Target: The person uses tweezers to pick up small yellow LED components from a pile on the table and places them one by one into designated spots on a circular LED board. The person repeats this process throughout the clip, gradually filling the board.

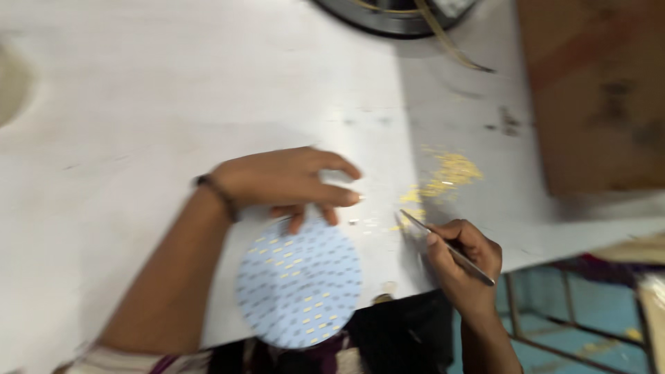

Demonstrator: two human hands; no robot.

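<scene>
My left hand rests, fingers spread, on the far rim of one round white board at the table's near edge. My right hand pinches one pair of tweezers, tip near the yellow chip pile. Best to steady the board and grip each chip lightly. Placed chips are too blurred to count.

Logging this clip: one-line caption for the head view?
Right hand holds tweezers near a heap of small yellow chips; left hand steadies a round board on a white table.
</scene>
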